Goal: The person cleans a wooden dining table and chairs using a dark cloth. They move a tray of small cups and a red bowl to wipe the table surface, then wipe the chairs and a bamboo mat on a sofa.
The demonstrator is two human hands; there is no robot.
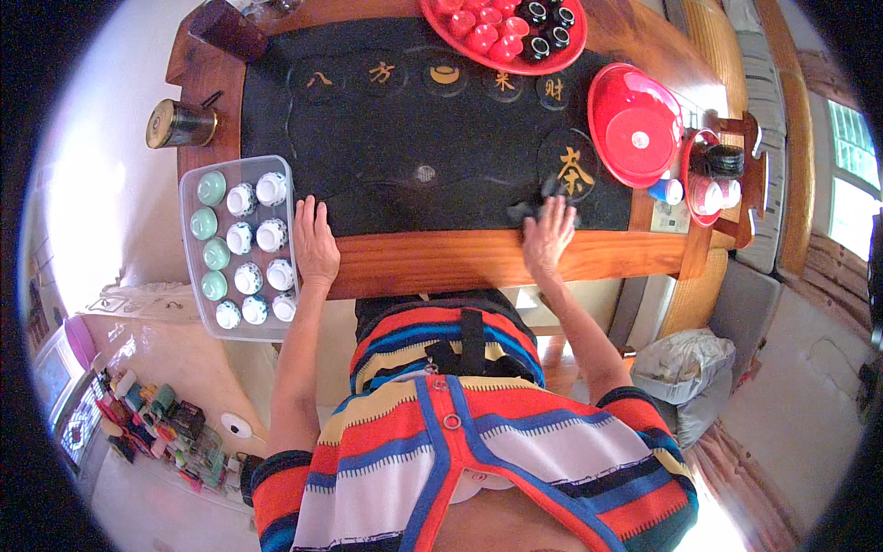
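My left hand (317, 243) lies flat on the wooden front edge of the table (441, 259), beside a clear plastic tray (293, 179) of upturned cups, some pale green (210, 188), others white with a blue pattern (241, 200). My right hand (550, 231) presses its fingers on a dark, crumpled cloth (528, 210) near the front edge of a black tea tray (414, 138) set into the table. The cloth is blurred and partly hidden under the fingers. Gold characters (574, 171) and a small round drain (424, 173) mark the black surface.
A red tray (583, 41) of red and black cups stands at the back. To the right are a red basin (638, 138), a blue-and-white cup (666, 191) and a smaller red tray (698, 217) with stacked cups. A metal tin (181, 124) and a dark cylinder (227, 29) stand at the left.
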